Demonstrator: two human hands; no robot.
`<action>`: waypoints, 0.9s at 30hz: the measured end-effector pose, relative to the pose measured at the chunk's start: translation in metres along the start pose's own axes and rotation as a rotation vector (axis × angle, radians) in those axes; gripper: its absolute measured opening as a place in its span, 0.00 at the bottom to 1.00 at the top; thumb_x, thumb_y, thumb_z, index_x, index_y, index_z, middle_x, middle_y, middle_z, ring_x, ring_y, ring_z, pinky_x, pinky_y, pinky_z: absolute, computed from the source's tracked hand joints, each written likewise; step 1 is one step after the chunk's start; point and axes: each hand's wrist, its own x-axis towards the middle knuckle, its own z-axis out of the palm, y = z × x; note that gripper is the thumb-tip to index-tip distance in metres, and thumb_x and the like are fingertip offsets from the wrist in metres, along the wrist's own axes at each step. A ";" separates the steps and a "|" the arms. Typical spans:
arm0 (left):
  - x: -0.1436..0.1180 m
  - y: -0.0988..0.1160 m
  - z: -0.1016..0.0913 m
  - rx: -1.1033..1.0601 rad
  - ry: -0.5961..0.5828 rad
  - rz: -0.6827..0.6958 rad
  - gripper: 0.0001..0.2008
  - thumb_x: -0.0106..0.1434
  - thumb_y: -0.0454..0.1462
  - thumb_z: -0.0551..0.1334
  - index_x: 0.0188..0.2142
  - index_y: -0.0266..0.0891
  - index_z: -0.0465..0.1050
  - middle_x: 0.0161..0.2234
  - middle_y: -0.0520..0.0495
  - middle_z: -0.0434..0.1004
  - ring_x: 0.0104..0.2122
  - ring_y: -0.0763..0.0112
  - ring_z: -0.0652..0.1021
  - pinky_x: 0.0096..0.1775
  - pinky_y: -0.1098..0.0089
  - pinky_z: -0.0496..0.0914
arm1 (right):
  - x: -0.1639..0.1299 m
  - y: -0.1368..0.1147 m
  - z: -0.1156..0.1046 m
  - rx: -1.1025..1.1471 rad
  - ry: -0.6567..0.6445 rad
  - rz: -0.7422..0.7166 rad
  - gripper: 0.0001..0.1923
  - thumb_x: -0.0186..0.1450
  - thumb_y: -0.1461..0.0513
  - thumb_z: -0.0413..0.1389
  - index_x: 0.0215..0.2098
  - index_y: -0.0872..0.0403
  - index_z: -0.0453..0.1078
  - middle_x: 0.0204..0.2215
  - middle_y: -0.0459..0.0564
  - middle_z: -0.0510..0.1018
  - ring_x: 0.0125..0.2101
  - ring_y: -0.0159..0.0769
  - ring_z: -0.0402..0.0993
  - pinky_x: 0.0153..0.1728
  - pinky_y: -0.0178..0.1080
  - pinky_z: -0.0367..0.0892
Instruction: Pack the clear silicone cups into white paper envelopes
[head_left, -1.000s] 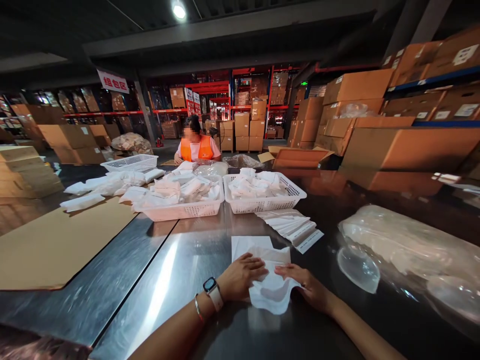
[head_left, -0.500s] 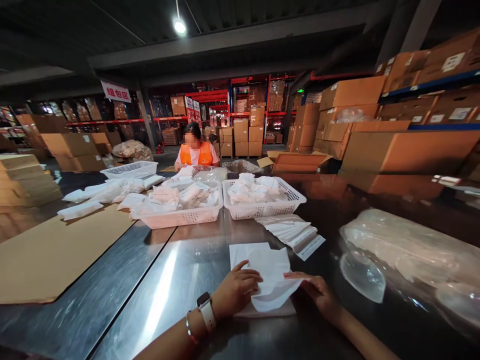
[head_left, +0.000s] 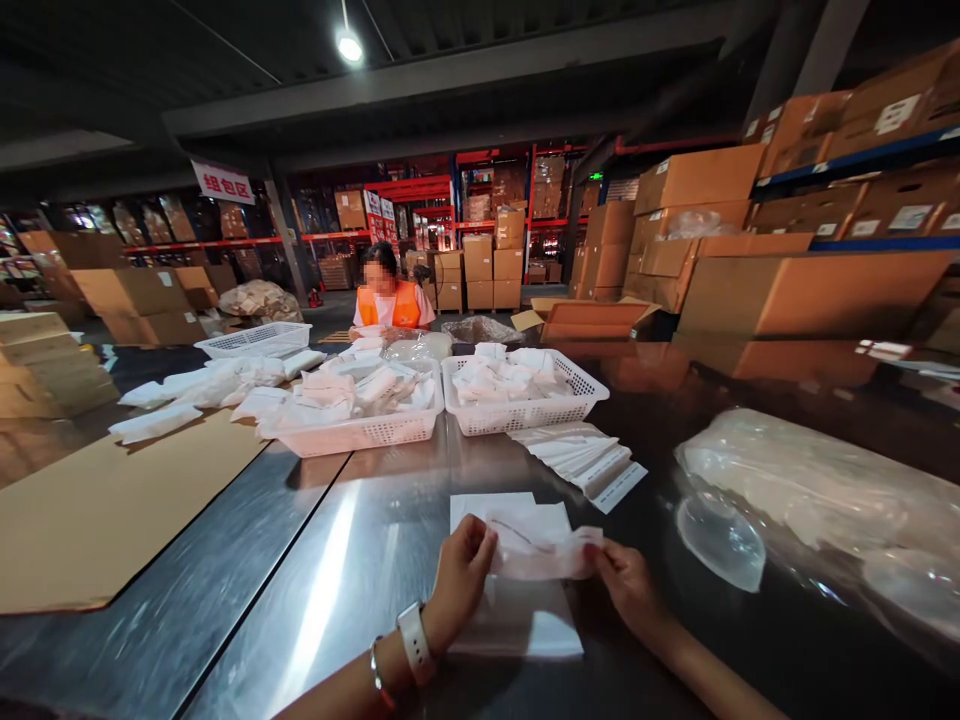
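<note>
Both hands, left [head_left: 461,580] and right [head_left: 626,590], pinched a folded white pad [head_left: 541,548] just above a flat white pouch [head_left: 517,625] on the steel table [head_left: 352,560]. Beyond stood white baskets [head_left: 521,410], cardboard sheet [head_left: 112,500], stacked cartons [head_left: 795,290] and a seated co-worker [head_left: 390,295].

On the shiny steel surface [head_left: 352,560], a flat white paper sheet [head_left: 517,620] lies at the near edge. Behind it sits a fanned stack of white envelopes [head_left: 585,455]. Two white perforated plastic baskets [head_left: 525,410] stand farther back, mid-surface. A brown cardboard sheet [head_left: 112,500] covers the left edge; crumpled clear plastic bags [head_left: 817,500] lie along the right.
</note>
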 end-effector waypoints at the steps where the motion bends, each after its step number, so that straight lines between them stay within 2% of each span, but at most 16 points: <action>1: 0.000 0.000 0.000 0.020 0.008 -0.024 0.24 0.62 0.59 0.51 0.25 0.42 0.60 0.21 0.54 0.63 0.23 0.72 0.64 0.27 0.71 0.59 | 0.001 -0.002 0.004 -0.021 0.039 0.055 0.35 0.62 0.35 0.41 0.18 0.53 0.65 0.17 0.50 0.70 0.21 0.37 0.67 0.22 0.37 0.64; 3: 0.001 -0.003 0.001 0.085 0.019 -0.052 0.23 0.63 0.57 0.48 0.26 0.43 0.58 0.21 0.53 0.63 0.23 0.71 0.64 0.27 0.70 0.59 | 0.002 -0.004 0.010 -0.042 0.101 0.145 0.35 0.59 0.33 0.41 0.16 0.52 0.58 0.15 0.47 0.64 0.19 0.35 0.61 0.20 0.36 0.59; 5: 0.002 -0.006 0.002 0.180 0.010 -0.067 0.20 0.65 0.54 0.45 0.26 0.44 0.56 0.22 0.52 0.65 0.23 0.69 0.66 0.27 0.69 0.59 | 0.004 -0.002 0.014 -0.068 0.117 0.182 0.35 0.57 0.31 0.40 0.16 0.51 0.55 0.14 0.46 0.62 0.19 0.34 0.58 0.20 0.37 0.56; 11: 0.001 -0.007 0.000 0.441 -0.059 -0.066 0.12 0.68 0.43 0.43 0.30 0.44 0.57 0.27 0.46 0.73 0.27 0.63 0.73 0.30 0.67 0.61 | 0.004 0.005 0.017 -0.163 0.093 0.146 0.35 0.59 0.32 0.37 0.16 0.51 0.53 0.14 0.46 0.59 0.19 0.33 0.56 0.21 0.36 0.53; 16: 0.002 -0.002 -0.003 0.508 -0.080 -0.056 0.11 0.69 0.38 0.43 0.33 0.43 0.60 0.30 0.44 0.75 0.30 0.61 0.76 0.31 0.67 0.62 | 0.002 0.006 0.019 -0.190 0.018 0.125 0.36 0.60 0.32 0.36 0.15 0.52 0.52 0.13 0.45 0.58 0.18 0.31 0.54 0.20 0.35 0.49; 23: 0.005 -0.004 -0.005 0.698 -0.118 -0.101 0.08 0.67 0.34 0.50 0.32 0.42 0.64 0.25 0.46 0.74 0.28 0.61 0.76 0.30 0.68 0.62 | 0.002 0.006 0.019 -0.195 -0.021 0.139 0.36 0.60 0.33 0.37 0.14 0.52 0.52 0.11 0.45 0.59 0.16 0.31 0.54 0.19 0.36 0.48; 25: 0.006 -0.004 -0.005 0.746 -0.060 -0.024 0.07 0.65 0.32 0.51 0.35 0.39 0.67 0.30 0.42 0.75 0.32 0.59 0.77 0.33 0.65 0.65 | 0.003 0.006 0.018 -0.197 -0.031 0.142 0.35 0.60 0.33 0.38 0.14 0.52 0.52 0.11 0.45 0.59 0.16 0.31 0.54 0.19 0.36 0.47; 27: 0.007 -0.003 -0.006 0.786 -0.035 0.201 0.11 0.64 0.29 0.51 0.42 0.37 0.69 0.41 0.38 0.76 0.42 0.56 0.77 0.43 0.59 0.67 | 0.003 0.007 0.018 -0.209 -0.029 0.126 0.35 0.60 0.34 0.38 0.13 0.52 0.51 0.11 0.45 0.59 0.16 0.31 0.54 0.19 0.36 0.48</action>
